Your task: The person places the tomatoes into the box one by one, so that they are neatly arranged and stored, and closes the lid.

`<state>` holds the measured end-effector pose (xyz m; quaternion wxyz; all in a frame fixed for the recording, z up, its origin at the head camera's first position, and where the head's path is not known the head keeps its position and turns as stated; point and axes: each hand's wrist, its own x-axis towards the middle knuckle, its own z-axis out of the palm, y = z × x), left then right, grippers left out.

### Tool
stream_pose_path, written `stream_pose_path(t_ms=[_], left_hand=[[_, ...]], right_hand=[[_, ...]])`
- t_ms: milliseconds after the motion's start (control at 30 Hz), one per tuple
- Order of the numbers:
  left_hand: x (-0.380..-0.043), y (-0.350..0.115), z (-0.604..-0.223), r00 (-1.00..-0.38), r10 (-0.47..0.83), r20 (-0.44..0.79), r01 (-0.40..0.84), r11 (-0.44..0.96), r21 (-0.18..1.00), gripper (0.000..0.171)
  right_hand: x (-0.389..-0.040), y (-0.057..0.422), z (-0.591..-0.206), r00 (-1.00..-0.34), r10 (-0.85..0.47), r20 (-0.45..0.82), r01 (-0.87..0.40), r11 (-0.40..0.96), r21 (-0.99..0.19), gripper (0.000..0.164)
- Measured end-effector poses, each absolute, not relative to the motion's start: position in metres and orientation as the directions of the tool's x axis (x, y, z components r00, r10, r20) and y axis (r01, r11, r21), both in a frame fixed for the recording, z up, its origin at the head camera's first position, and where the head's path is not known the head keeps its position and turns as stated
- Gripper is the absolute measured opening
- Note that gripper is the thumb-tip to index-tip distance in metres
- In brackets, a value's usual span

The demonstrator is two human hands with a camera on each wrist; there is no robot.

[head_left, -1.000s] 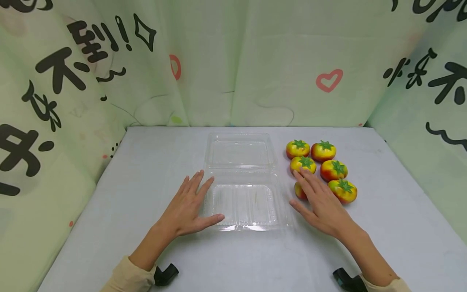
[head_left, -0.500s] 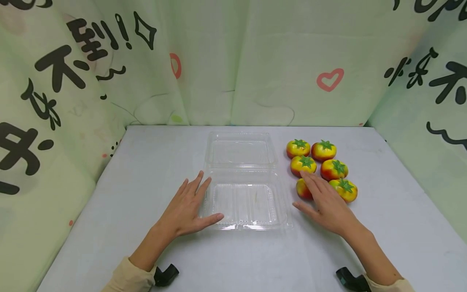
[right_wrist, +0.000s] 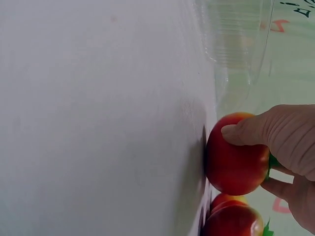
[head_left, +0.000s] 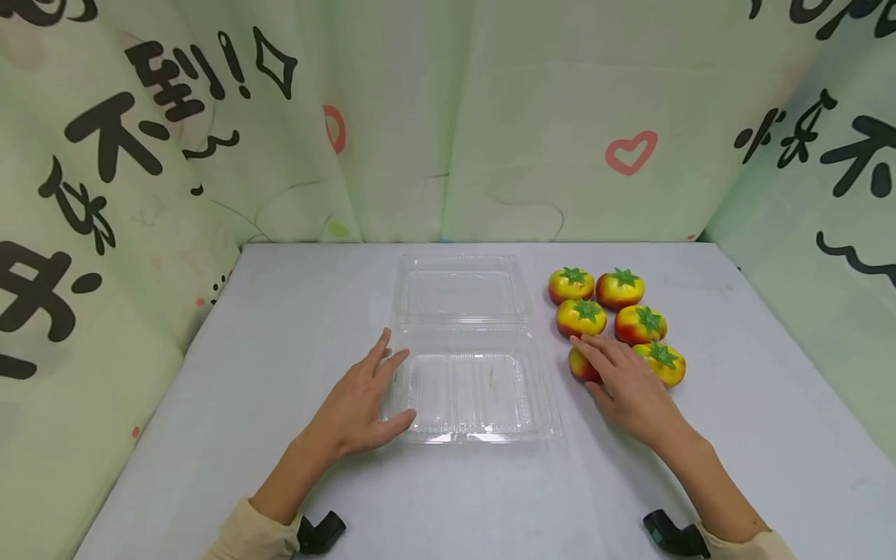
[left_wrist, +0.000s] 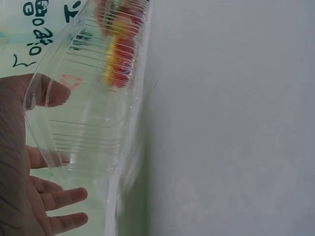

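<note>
A clear plastic clamshell box lies opened flat on the table, its lid folded to the far side. My left hand is at the box's left edge with fingers spread and mostly straight; in the left wrist view its thumb overlaps the clear rim. To the right, my right hand pinches the nearest tomato of the left column. The right wrist view shows the thumb on that red tomato, fingers behind it by the green stem leaves. The tomato sits low, close over the tabletop.
Several more red-and-yellow tomatoes with green tops, among them one tomato beside the right hand, stand in two columns right of the box. A white-covered table spreads beneath. Pale green printed curtains hang at the back and both sides.
My right hand has shifted slightly right and its thumb has moved in onto the nearest tomato. The left hand's fingers have drawn a little closer together at the box's edge.
</note>
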<state>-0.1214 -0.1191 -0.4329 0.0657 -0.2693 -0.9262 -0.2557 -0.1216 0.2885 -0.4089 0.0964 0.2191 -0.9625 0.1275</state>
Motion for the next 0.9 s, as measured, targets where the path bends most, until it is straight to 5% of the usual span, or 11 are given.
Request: stream_pose_path(t_ms=[900], left_hand=[[-0.1216, -0.1148, -0.4348, -0.81, 0.48, 0.336, 0.586, 0.68, 0.441, 0.071]], right_hand=[[-0.1265, 0.2922, -0.4066, -0.873, -0.382, 0.303, -0.444, 0.881, -0.167, 0.069]])
